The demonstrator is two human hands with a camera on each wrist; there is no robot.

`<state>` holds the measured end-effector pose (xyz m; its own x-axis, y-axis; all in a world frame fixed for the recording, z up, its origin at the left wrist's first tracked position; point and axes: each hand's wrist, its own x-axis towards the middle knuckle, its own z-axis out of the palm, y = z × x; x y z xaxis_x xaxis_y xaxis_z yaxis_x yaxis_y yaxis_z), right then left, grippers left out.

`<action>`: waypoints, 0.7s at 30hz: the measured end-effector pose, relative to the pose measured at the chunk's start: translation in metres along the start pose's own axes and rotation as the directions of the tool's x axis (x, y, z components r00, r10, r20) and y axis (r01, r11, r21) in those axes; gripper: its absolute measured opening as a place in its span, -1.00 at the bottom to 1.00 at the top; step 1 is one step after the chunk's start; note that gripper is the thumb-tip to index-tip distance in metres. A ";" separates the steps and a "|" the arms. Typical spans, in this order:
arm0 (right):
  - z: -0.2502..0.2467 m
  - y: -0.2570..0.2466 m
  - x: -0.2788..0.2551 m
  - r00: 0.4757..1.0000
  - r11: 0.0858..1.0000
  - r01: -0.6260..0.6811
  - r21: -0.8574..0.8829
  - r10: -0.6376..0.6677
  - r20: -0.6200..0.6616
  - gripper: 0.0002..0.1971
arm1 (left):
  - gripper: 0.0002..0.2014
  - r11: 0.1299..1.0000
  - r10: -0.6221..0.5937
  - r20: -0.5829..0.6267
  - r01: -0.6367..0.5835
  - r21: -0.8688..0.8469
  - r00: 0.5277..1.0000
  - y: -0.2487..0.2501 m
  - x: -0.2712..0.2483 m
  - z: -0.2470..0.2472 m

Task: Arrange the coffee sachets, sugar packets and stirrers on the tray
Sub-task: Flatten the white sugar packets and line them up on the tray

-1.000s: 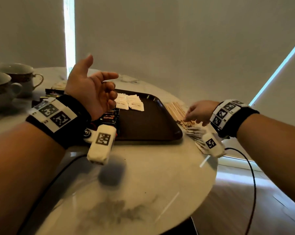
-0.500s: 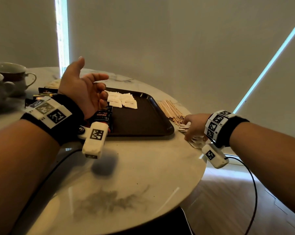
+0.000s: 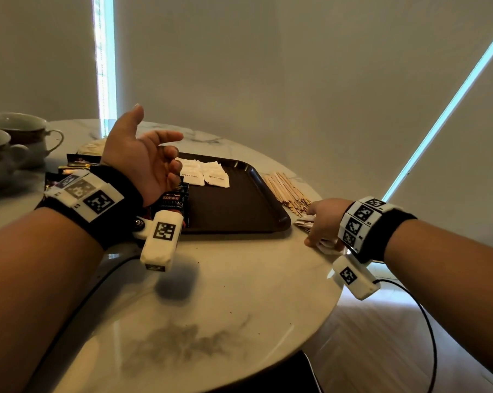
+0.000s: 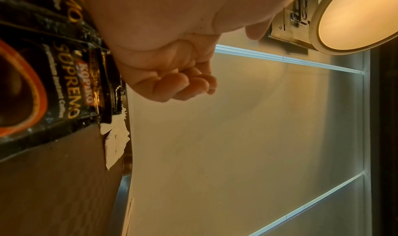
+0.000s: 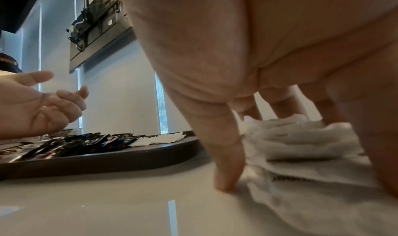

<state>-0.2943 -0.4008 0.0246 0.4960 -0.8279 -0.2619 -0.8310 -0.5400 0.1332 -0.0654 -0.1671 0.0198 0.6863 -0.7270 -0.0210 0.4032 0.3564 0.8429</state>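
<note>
Right hand point(image 3: 323, 221): palm down at table point(image 3: 239, 293) edge right of tray point(image 3: 268, 205), fingers spread over loose white sugar packets point(image 5: 301, 147), thumb tip pressing table beside them; grip not confirmed.
Left hand point(image 3: 143, 157): raised above tray's left end, palm up, fingers loosely curled, holding nothing.
Coffee sachets point(image 4: 64, 79): tray's left end.
More sugar packets point(image 3: 205, 175): tray's far side.
Stirrers point(image 3: 286, 190): on table, just right of tray.

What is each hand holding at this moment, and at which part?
The left hand holds nothing, palm up. The right hand touches the loose white sugar packets from above, fingertips around the pile; a closed hold cannot be told.
</note>
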 end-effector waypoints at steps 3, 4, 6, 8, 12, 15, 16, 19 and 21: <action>0.004 -0.006 -0.002 0.998 0.995 0.006 -0.099 -0.012 -0.058 -0.55 | -0.35 1.000 -0.001 -0.004 0.001 0.003 1.000 0.000 0.000 -0.001; 0.005 -0.006 -0.002 0.997 0.991 0.013 -0.131 -0.023 -0.072 -0.62 | -0.35 1.000 -0.003 -0.004 0.003 0.003 1.000 0.000 0.001 -0.001; 0.007 -0.006 -0.002 0.993 0.983 0.039 -0.178 -0.058 -0.102 -0.67 | -0.35 1.000 -0.009 -0.001 0.009 0.000 1.000 0.000 0.002 -0.001; 0.009 -0.006 -0.002 0.990 0.981 0.052 -0.187 -0.075 -0.120 -0.66 | -0.35 1.000 -0.011 -0.001 0.011 -0.001 1.000 -0.001 0.003 0.000; 0.014 -0.007 -0.005 0.986 0.987 0.064 -0.150 -0.086 -0.143 -0.62 | -0.32 1.000 -0.013 0.003 0.013 0.006 1.000 -0.002 0.002 0.001; 0.012 -0.003 -0.007 0.981 0.995 0.074 -0.064 -0.084 -0.174 -0.66 | -0.31 0.999 -0.026 0.007 0.026 0.019 1.000 -0.003 0.001 0.003; 0.009 -0.001 -0.007 0.980 0.997 0.073 -0.013 -0.074 -0.185 -0.69 | -0.30 0.999 -0.033 0.010 0.033 0.024 0.999 -0.003 0.001 0.003; -0.004 0.002 -0.009 0.978 0.985 0.082 0.151 -0.051 -0.202 -0.79 | -0.31 0.997 -0.063 0.023 0.062 0.040 0.998 -0.004 0.001 0.003; -0.017 -0.001 -0.012 0.974 0.947 0.121 0.299 -0.055 -0.221 -0.82 | -0.35 0.995 -0.085 0.039 0.082 0.065 0.996 -0.005 0.000 0.005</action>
<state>-0.2952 -0.3930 0.0442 0.5840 -0.8101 -0.0511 -0.8019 -0.5660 -0.1915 -0.0701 -0.1719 0.0181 0.6257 -0.7768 -0.0712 0.4181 0.2569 0.8713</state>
